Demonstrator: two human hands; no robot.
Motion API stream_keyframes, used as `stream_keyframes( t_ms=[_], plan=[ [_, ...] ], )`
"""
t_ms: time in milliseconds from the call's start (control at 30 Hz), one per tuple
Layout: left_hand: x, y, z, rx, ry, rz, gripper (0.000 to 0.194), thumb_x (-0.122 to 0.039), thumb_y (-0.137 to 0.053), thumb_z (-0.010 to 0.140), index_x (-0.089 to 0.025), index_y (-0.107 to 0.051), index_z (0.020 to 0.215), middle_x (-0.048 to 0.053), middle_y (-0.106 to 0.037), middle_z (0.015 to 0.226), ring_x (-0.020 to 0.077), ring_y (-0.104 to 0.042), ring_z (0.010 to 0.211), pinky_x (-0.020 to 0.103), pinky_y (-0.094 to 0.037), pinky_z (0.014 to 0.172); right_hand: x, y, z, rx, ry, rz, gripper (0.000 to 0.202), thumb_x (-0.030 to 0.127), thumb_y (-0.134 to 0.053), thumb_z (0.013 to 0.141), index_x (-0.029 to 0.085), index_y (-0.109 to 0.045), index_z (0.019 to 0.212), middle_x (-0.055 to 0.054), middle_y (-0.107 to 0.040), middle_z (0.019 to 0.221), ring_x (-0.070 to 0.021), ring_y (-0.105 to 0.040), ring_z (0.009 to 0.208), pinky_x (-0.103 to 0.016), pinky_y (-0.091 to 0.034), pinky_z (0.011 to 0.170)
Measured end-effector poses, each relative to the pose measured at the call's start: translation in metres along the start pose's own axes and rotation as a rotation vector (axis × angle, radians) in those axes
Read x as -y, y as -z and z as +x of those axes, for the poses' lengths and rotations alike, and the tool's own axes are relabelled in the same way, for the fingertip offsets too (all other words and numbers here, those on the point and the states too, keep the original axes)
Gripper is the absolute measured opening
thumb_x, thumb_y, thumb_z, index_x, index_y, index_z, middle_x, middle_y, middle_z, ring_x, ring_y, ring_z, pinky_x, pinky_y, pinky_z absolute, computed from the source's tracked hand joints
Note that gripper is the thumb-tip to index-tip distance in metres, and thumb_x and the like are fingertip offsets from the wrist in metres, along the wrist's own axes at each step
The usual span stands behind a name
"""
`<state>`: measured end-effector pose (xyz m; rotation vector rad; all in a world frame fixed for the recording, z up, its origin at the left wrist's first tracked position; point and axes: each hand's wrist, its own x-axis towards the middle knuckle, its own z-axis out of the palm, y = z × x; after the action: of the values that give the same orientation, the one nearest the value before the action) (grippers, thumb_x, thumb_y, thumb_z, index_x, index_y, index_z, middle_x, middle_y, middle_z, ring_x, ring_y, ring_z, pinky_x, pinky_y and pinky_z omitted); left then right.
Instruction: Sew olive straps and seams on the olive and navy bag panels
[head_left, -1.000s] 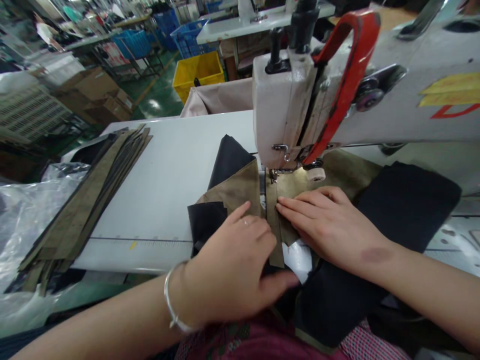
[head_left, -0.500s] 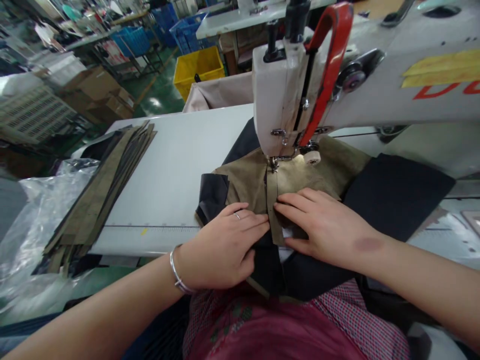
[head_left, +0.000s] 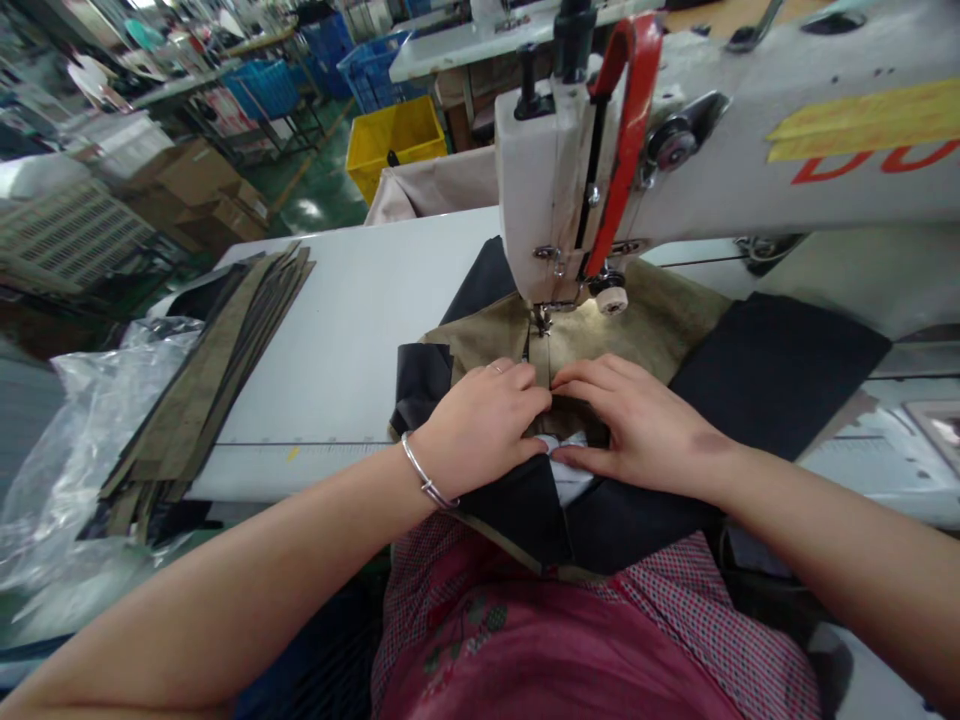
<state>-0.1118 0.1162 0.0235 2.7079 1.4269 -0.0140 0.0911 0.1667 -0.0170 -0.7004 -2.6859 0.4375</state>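
Observation:
A garment piece of olive fabric [head_left: 652, 310] and dark fabric [head_left: 780, 370] lies under the needle of a white sewing machine [head_left: 529, 190]. The presser foot [head_left: 541, 320] rests on a narrow olive strip. Just in front of it, my left hand [head_left: 487, 425] has its fingers curled and pinches the fabric at the strip's near end. My right hand [head_left: 637, 425] grips the same fabric from the other side, thumb below and fingers above. The fingertips of both hands nearly meet. A bit of white fabric [head_left: 571, 482] shows below them.
Olive strips [head_left: 195, 390] lie stacked on the left end of the white table [head_left: 337, 290], beside clear plastic [head_left: 82, 430]. Behind stand a yellow bin [head_left: 397, 135], cardboard boxes [head_left: 187, 180] and blue baskets [head_left: 262, 88].
My left hand has moved up and right, its fingers now curled rather than flat. My right hand has shifted slightly up. The strip's near end is now folded or covered at my fingers.

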Motion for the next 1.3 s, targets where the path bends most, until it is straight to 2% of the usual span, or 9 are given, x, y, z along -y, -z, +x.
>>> stream_keyframes(
  t_ms=[133, 300, 400, 500, 633, 733, 967, 1300],
  plan=[
    [-0.005, -0.001, -0.007, -0.044, 0.048, 0.046, 0.026, -0.035, -0.064, 0.083, -0.017, -0.061, 0.102, 0.008, -0.060, 0.102, 0.0281, -0.055, 0.102, 0.043, -0.045, 0.088, -0.002, -0.004, 0.004, -0.056, -0.007, -0.043, 0.019, 0.027, -0.057, 0.090, 0.016, -0.065, 0.103, -0.008, -0.065, 0.103, -0.0236, -0.055, 0.096, -0.038, -0.046, 0.083],
    [0.007, -0.010, -0.002, -0.114, 0.048, 0.013, 0.019, -0.015, -0.053, 0.085, -0.015, -0.064, 0.100, 0.006, -0.066, 0.098, 0.0227, -0.059, 0.100, 0.044, -0.036, 0.105, -0.012, -0.008, 0.009, -0.102, -0.010, 0.033, 0.016, 0.026, -0.057, 0.089, 0.020, -0.066, 0.102, -0.006, -0.067, 0.097, -0.0225, -0.058, 0.093, -0.036, -0.046, 0.079],
    [0.022, -0.012, 0.006, -0.121, 0.032, -0.146, 0.019, -0.014, -0.054, 0.083, -0.018, -0.068, 0.094, 0.003, -0.068, 0.089, 0.0195, -0.062, 0.089, 0.037, -0.044, 0.093, -0.012, -0.008, 0.010, -0.125, -0.035, 0.109, 0.018, 0.033, -0.064, 0.087, 0.021, -0.066, 0.100, -0.005, -0.067, 0.097, -0.0219, -0.058, 0.091, -0.035, -0.046, 0.079],
    [0.030, -0.011, 0.012, -0.124, 0.020, -0.261, 0.021, -0.012, -0.054, 0.082, -0.019, -0.070, 0.093, 0.002, -0.068, 0.087, 0.0169, -0.061, 0.085, 0.032, -0.046, 0.083, -0.011, -0.009, 0.012, -0.157, -0.086, 0.163, 0.020, 0.039, -0.060, 0.091, 0.021, -0.066, 0.096, -0.003, -0.068, 0.093, -0.0203, -0.059, 0.087, -0.034, -0.046, 0.076],
    [0.028, -0.011, 0.012, -0.142, 0.053, -0.271, 0.011, -0.022, -0.064, 0.081, -0.018, -0.068, 0.090, 0.002, -0.066, 0.086, 0.0183, -0.060, 0.086, 0.034, -0.045, 0.085, -0.011, -0.011, 0.014, -0.163, -0.114, 0.158, 0.020, 0.038, -0.056, 0.094, 0.021, -0.067, 0.094, -0.002, -0.069, 0.090, -0.0198, -0.059, 0.086, -0.034, -0.045, 0.075],
    [0.027, -0.010, 0.010, -0.155, 0.092, -0.258, 0.016, -0.030, -0.072, 0.079, -0.019, -0.068, 0.089, 0.002, -0.066, 0.086, 0.0197, -0.060, 0.087, 0.036, -0.045, 0.085, -0.012, -0.011, 0.014, -0.164, -0.105, 0.162, 0.020, 0.038, -0.055, 0.094, 0.023, -0.068, 0.095, -0.002, -0.070, 0.092, -0.0200, -0.060, 0.087, -0.034, -0.046, 0.075],
    [0.036, -0.005, 0.011, -0.106, -0.021, -0.368, 0.014, -0.021, -0.066, 0.085, -0.018, -0.071, 0.097, 0.002, -0.068, 0.090, 0.0167, -0.061, 0.089, 0.032, -0.047, 0.085, -0.011, -0.010, 0.014, -0.171, -0.091, 0.178, 0.020, 0.037, -0.055, 0.095, 0.022, -0.068, 0.094, -0.003, -0.070, 0.094, -0.0199, -0.061, 0.087, -0.035, -0.047, 0.077],
    [0.034, -0.005, 0.010, -0.129, -0.007, -0.392, 0.013, -0.026, -0.062, 0.090, -0.019, -0.072, 0.096, 0.002, -0.069, 0.089, 0.0166, -0.061, 0.089, 0.031, -0.047, 0.084, -0.009, -0.009, 0.013, -0.165, -0.101, 0.187, 0.017, 0.035, -0.056, 0.094, 0.022, -0.066, 0.095, -0.002, -0.069, 0.092, -0.0194, -0.059, 0.086, -0.034, -0.046, 0.076]
  ],
)
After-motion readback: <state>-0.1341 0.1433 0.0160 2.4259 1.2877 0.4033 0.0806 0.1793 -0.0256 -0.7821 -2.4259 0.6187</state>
